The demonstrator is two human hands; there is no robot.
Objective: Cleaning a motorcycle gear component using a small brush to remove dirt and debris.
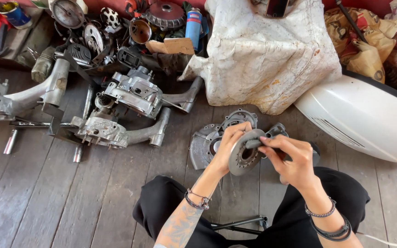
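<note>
1. Hands are meeting over the lap in the head view: the left hand [228, 146] is gripping a round grey metal disc [244, 154] by its rim, holding it upright above the wooden floor [47, 197], between the knees.
2. The right hand [290, 160] is closing around a dark, slim tool [253, 143], whose tip is resting against the disc's upper face (what kind of tool it is cannot be told).
3. Just behind the disc, a grey engine cover plate [204, 146] is lying flat on the boards, partly hidden by the left hand.
4. Farther left, two engine casings [132, 94] with long arms are lying side by side on the floor.
5. A crumpled white sheet [263, 55] is draping over something bulky at the top, and a white scooter body panel [364, 117] is sitting to the right of it.
</note>
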